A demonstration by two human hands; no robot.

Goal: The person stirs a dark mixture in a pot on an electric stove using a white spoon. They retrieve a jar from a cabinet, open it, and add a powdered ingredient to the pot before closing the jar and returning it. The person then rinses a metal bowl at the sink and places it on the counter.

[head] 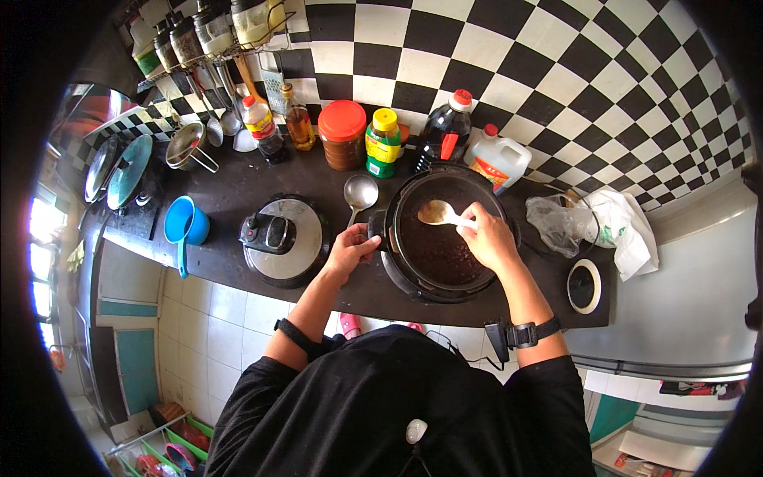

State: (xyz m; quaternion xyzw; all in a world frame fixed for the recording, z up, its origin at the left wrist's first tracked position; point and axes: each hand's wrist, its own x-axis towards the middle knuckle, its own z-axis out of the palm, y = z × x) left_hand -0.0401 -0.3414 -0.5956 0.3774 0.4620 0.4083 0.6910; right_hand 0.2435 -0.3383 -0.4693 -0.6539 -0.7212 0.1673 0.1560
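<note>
My right hand [490,235] holds a white spoon [440,213] over the open electric pressure cooker [411,280]. The spoon's bowl carries a pale brown residue. Inside the dark inner pot lies a dark reddish-brown, grainy food [447,259], partly covered by my right hand. At the cooker's left side, my left hand [351,249] grips the black side handle [377,231]. A metal ladle [361,192] lies just beyond that hand; the lower end of its handle is hidden. Left of my left hand, the cooker's lid [292,238] rests on the dark countertop.
A blue dipper [189,223] stands near the counter's left front edge. Along the checkered wall are a red-capped jar [341,137], a green bottle [383,146], a dark jug [446,131] and a white jug [499,156]. Plastic bags [620,226] and a round dish [584,286] lie right.
</note>
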